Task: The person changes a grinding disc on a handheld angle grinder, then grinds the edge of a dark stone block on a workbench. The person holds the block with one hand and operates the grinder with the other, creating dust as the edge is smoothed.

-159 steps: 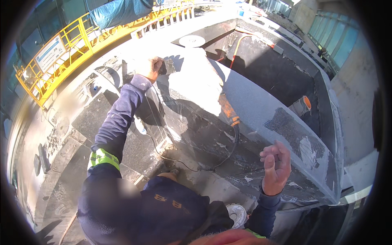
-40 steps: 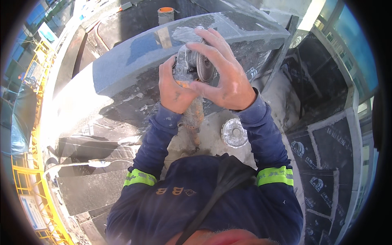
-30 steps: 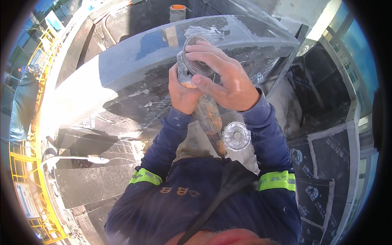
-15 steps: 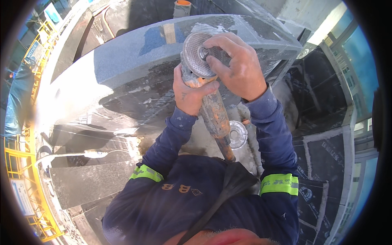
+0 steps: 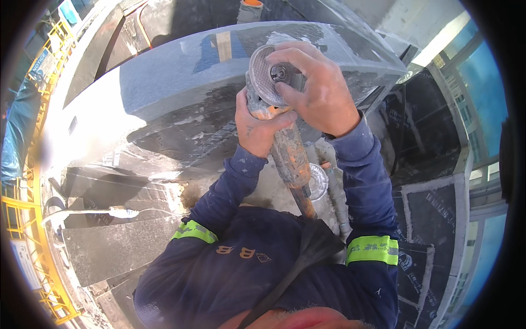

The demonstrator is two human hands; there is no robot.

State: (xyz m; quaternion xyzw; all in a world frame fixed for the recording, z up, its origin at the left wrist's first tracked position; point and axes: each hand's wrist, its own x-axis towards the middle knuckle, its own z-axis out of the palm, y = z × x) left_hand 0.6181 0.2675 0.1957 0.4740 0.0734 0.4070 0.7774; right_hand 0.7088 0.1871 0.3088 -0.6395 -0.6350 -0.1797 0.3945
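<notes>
Held just above the middle of the view, toward twelve o'clock: an angle grinder (image 5: 290, 159), head uppermost, handle slanting down toward five o'clock and the navy jacket (image 5: 235, 285). Likely tipped this way to turn the face of the disc (image 5: 260, 68) upward and leave the hub (image 5: 278, 72) in plain sight and easy reach. Probably gripped at the neck, close to the head, to steady the heavier end.

Wrapped closed around that neck, with thumb laid across the front: the left hand (image 5: 255, 129), just short of twelve o'clock. Toward one o'clock, roughly half open and curved over the disc: the right hand (image 5: 315, 90), with thumb near six o'clock of the hub and forefinger near twelve, tips apart. Cannot tell of any pressure on the disc.

Farther off, between three and four o'clock, partly behind the grinder: a pale round wheel (image 5: 320, 181). Between eight and nine: a white cable connector (image 5: 123, 212). Arching from ten to two: a grey stone ledge (image 5: 164, 88).
</notes>
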